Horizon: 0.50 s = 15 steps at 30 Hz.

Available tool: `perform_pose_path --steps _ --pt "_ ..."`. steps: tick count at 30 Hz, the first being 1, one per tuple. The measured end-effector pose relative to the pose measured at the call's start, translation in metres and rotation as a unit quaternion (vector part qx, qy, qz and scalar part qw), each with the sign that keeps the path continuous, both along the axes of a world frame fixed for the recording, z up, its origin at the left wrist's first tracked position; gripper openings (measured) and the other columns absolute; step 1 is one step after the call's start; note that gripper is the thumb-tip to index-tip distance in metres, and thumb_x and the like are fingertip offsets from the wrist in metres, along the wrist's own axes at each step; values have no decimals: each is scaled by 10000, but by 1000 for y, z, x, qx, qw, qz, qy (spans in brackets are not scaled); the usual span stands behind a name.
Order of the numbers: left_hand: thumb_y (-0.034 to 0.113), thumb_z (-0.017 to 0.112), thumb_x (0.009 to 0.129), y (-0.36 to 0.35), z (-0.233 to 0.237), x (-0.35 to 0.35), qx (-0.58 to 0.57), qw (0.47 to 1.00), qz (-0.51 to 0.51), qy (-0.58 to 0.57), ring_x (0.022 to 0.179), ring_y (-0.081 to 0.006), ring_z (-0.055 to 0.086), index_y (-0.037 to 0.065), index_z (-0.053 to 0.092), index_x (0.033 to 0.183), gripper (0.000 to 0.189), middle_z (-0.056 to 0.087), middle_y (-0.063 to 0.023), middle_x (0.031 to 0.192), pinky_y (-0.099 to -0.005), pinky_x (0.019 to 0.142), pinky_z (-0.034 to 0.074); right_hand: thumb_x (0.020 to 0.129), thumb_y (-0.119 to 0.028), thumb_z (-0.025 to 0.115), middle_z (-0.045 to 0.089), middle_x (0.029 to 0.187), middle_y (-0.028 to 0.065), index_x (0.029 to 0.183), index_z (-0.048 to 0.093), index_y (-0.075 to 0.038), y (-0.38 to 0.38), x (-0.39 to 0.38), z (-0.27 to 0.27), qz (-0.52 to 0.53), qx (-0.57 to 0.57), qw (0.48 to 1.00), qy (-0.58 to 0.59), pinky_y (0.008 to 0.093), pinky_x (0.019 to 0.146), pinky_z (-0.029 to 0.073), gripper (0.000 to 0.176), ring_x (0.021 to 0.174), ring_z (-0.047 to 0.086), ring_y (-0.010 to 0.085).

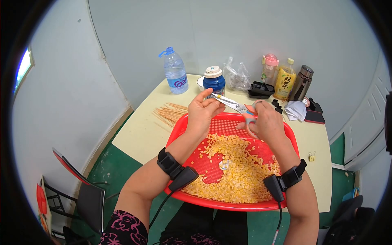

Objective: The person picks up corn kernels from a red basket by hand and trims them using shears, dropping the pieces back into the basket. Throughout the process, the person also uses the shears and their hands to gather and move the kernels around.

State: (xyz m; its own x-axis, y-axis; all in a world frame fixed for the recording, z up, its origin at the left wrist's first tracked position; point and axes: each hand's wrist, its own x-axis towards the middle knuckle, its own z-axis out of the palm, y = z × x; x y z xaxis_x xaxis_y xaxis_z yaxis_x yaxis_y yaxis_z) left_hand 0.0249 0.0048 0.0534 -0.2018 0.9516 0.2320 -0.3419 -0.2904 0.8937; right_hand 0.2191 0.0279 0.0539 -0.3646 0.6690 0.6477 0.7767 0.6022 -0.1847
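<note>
The scissors (229,103) are hovering over the far rim of the basket, their blades pointing toward the person's left hand. The right hand (267,122) is gripping them by the orange-and-grey handles, its fingers wrapping around the loops. The left hand (200,114) is curling its thumb and forefinger close about the blade tips; whether those fingers are pinching anything between them, I cannot tell. A small yellow bit (219,96) is showing at the blades, too small to identify, and how far the blades are spreading is also unclear.

For good handling, the left fingertips should be staying clear of the cutting edges, the right hand should be working the loops in short, gentle squeezes, and both wrists should be staying steady over the basket so that loose bits are dropping inside.

Below, the red plastic basket (228,207) is holding many loose yellow kernels (241,183), with a small round label (223,164) showing among them. The basket is resting on the pale table (136,134). Thin wooden sticks (170,113) are lying to its left; behind, a large water bottle (175,71) and a blue jar (214,84) are standing.
</note>
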Motion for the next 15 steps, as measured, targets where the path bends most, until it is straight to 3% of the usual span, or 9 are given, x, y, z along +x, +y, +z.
perform_pose_path --steps 4,7,11,15 --pt "-8 538 845 1 -3 0 -1 1000 11 11 862 -172 606 -34 454 1156 323 602 -113 957 -310 779 536 589 -327 803 578 847 120 854 576 19 -5 3 9 28 41 999 14 362 648 500 491 794 600 289" --pt "-5 536 843 1 -4 1 -12 1000 13 16 837 -144 593 -23 526 1062 220 601 -86 943 -287 760 521 562 -343 818 555 923 125 881 570 17 1 6 4 67 66 994 55 363 735 478 541 881 565 292" --pt "-8 526 816 -2 -2 2 -32 994 68 85 778 -110 568 -1 579 989 181 598 -60 892 -228 701 463 516 -351 834 518 1001 134 924 547 6 -1 10 10 63 105 992 10 380 819 435 613 975 509 304" --pt "47 538 829 3 -7 -6 -25 996 49 69 779 -94 535 22 593 993 175 596 -34 915 -221 682 424 488 -289 839 506 1037 125 955 512 -21 2 11 11 45 136 990 -8 392 886 394 630 1025 488 307"
